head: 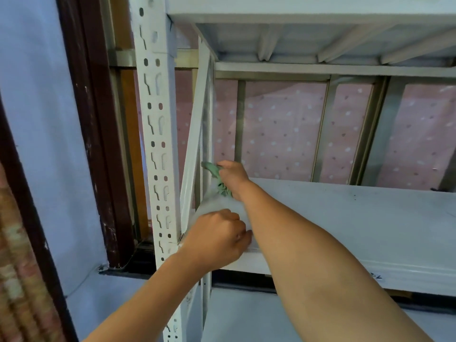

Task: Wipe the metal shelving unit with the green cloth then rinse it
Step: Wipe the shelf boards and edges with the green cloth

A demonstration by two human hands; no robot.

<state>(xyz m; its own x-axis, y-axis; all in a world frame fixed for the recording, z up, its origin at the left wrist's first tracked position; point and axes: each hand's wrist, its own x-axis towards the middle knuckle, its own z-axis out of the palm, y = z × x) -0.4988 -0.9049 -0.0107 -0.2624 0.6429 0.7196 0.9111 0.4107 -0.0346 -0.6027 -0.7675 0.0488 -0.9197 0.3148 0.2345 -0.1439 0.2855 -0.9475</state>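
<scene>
The white metal shelving unit (158, 124) fills the view, its perforated front post at the left and a shelf board (345, 213) running to the right. My right hand (233, 177) reaches to the shelf's back left corner and grips the crumpled green cloth (214, 174), pressing it against the rear post and diagonal brace. My left hand (217, 239) has its fingers curled over the shelf's front left edge beside the front post, holding it.
An upper shelf (308, 35) hangs overhead. Behind the unit are a window frame and a pink dotted curtain (283, 134). A dark brown door frame (91, 134) and a light blue wall stand at the left. A lower shelf (246, 317) lies below.
</scene>
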